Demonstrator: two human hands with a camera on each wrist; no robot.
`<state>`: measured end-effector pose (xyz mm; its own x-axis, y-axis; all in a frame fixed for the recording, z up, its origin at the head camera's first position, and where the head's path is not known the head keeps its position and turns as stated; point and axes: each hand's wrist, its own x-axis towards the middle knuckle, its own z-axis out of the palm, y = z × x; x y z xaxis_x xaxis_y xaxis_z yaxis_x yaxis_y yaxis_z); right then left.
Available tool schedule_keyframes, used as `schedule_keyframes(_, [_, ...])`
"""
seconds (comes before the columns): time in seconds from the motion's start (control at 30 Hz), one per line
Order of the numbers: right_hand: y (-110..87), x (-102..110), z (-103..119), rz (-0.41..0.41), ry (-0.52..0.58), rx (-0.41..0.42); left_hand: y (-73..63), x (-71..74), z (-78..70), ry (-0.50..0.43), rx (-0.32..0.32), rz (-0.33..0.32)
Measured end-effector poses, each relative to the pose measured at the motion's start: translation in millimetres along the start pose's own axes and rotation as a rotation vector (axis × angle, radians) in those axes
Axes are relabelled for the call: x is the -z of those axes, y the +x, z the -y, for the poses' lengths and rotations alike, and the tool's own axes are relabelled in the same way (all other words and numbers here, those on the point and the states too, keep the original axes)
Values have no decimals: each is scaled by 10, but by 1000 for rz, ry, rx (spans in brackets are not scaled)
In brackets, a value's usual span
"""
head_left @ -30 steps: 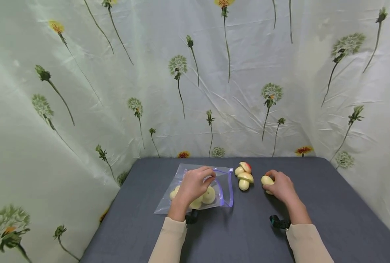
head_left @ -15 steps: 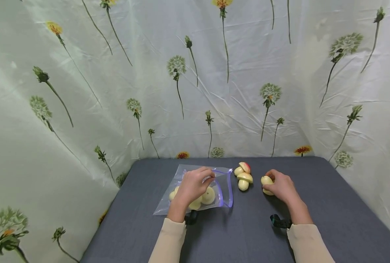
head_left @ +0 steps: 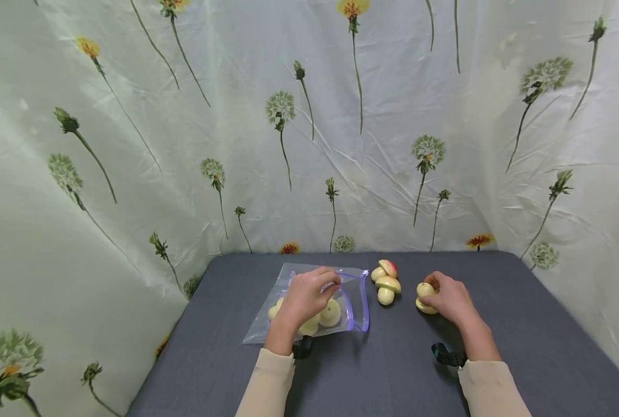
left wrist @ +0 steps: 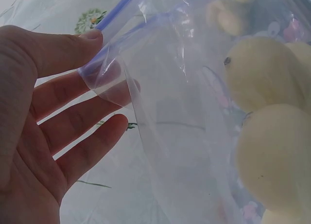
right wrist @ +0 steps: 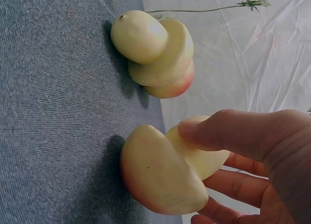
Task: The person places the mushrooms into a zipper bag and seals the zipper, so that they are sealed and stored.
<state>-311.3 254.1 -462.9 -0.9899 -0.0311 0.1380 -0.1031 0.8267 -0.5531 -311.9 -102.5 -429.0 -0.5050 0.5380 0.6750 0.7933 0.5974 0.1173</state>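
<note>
My left hand [head_left: 309,292] pinches the purple zip edge of a clear zip bag [left wrist: 165,156], thumb on one side and fingers behind the film, the other fingers spread. Inside the bag lie several pale toy mushrooms [left wrist: 272,156]. With thumb and fingers, my right hand [head_left: 450,296] holds another toy mushroom [right wrist: 158,170] by its stem; its cap, cream with a red side, faces down close over the table. To its left, a pair of similar mushrooms lies touching: one mushroom [head_left: 385,294] nearer me, and a red-capped mushroom [head_left: 389,267] behind it.
Everything lies on a dark grey table [head_left: 377,370]. A pale curtain [head_left: 309,145] printed with dandelions hangs right behind its far edge and along the left and right sides. Black bands sit at both wrists, below beige sleeves [head_left: 270,382].
My right hand has tipped the held mushroom, so its stem end now points more upward and the cap sits lower. The left hand and bag stay in place.
</note>
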Motion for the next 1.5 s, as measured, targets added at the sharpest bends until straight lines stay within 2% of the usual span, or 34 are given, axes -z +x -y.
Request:
schedule_keyframes(0.17, [-2,63,-16,-10,6,19,13,-13,-17,2,-1,0])
schedule_keyframes(0.47, [-31,96,-34,30,14,5,23,-32,-33,-14,16,11])
schedule_keyframes(0.73, [-63,140,8,31,0,60,4,-34,-48,-12,31,25])
schedule_keyframes(1.5, [-78,160,99,-1,-7,40,-9,-13,-11,-21,58,73])
